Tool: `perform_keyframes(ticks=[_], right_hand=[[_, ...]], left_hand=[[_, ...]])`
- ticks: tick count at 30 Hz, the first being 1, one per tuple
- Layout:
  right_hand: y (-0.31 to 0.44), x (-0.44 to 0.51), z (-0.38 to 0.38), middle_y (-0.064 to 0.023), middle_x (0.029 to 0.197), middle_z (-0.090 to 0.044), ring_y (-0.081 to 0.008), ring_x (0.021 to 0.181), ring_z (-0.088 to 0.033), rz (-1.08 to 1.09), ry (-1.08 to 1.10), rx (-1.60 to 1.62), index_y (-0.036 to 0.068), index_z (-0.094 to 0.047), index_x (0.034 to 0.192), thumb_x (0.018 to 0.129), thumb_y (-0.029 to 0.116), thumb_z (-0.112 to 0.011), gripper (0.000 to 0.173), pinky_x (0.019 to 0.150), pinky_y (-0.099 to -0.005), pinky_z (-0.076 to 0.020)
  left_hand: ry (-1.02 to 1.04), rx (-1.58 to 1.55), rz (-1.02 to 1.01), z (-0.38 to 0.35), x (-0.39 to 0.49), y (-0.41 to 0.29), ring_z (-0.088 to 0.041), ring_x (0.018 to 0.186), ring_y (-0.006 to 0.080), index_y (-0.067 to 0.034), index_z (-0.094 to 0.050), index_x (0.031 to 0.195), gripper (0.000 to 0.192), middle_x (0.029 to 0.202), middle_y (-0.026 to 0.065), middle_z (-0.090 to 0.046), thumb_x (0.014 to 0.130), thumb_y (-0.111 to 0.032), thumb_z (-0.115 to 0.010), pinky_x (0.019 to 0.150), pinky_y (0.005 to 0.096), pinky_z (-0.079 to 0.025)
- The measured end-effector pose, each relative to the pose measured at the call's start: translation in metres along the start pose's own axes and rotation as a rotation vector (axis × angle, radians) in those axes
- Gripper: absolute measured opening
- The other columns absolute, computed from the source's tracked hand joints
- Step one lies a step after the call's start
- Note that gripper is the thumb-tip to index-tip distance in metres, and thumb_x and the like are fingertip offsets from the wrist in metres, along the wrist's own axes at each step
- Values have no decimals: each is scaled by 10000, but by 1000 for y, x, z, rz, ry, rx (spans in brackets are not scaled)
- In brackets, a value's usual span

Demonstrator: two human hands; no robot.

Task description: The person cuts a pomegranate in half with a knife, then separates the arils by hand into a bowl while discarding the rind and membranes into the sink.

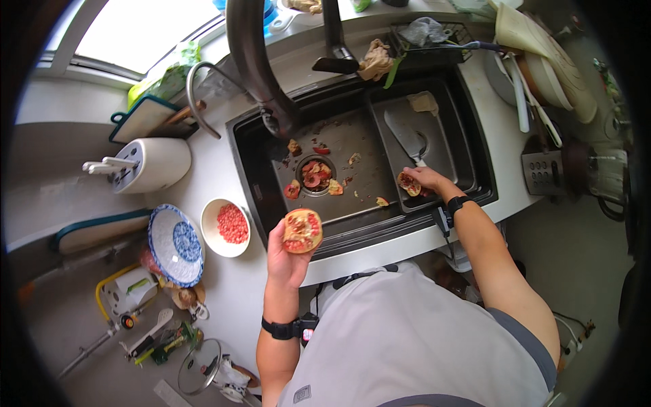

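My left hand (291, 259) holds a cut pomegranate half (302, 231), its seeds facing up, over the front left rim of the dark sink. At the right basin, my right hand (428, 180) grips another pomegranate piece (409, 184) with red seeds. A cleaver (403, 133) lies in that basin, its pale handle end close to my right fingers. Pomegranate peel (316, 174) fills the drain of the left basin (351, 196), and several scraps lie around it. A white bowl (207, 227) of loose seeds (233, 224) stands on the counter left of the sink.
The dark faucet (262, 66) arches over the left basin. Left of the sink are a knife block (163, 164) and a blue-and-white bowl (187, 243). A wire rack (457, 38) stands behind the right basin; a box grater (542, 170) and stacked pans (546, 81) are at the right.
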State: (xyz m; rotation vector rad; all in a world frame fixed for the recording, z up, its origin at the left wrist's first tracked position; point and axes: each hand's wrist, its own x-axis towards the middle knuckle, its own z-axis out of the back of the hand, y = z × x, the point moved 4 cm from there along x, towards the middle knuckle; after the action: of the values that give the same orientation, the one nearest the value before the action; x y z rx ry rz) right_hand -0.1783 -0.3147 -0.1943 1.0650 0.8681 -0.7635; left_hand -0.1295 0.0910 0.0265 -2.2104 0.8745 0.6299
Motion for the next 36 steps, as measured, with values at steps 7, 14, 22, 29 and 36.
perform_keyframes(ticks=[7,14,22,29,36], right_hand=[[14,-14,11,-275,1157,-676,-426,1074,-654,155,-322,-424,-19,-644,1186,966,577,-534,645,912,-475,-521],[50,-76,17,-238,1176,-674,-392,1111,-635,248,-509,-591,0,-632,1230,964,518,-558,587,921,-465,-515],[156,-159,-121,-103,1063,-616,-163,693,-651,397,306,496,94,-439,1411,998,626,-442,673,507,-296,-564],[191,-159,-154,-136,891,-664,-206,723,-660,453,-32,443,38,-616,1180,1025,471,-501,474,640,-354,-534],[202,-153,-174,-188,1076,-689,-318,1022,-652,788,-323,428,17,-642,1176,1026,392,-515,424,923,-397,-492]], left_hand=[[-32,117,-8,-14,12,18,-624,1175,227,-96,-567,1318,437,1282,82,-644,1068,-424,-424,994,420,-511],[-147,353,-46,-16,22,32,-624,1156,186,-105,-554,1263,370,1235,66,-620,1067,-398,-444,982,394,-523],[-107,563,-237,-13,61,48,-565,985,83,-53,-587,1221,325,1121,14,-619,1045,-325,-554,877,254,-468],[-302,403,-409,-15,81,48,-584,921,98,-45,-599,1155,327,1051,29,-641,995,-325,-649,810,265,-493],[-474,250,-594,-15,95,43,-604,843,132,-35,-613,1038,265,962,48,-648,961,-288,-623,743,288,-516]])
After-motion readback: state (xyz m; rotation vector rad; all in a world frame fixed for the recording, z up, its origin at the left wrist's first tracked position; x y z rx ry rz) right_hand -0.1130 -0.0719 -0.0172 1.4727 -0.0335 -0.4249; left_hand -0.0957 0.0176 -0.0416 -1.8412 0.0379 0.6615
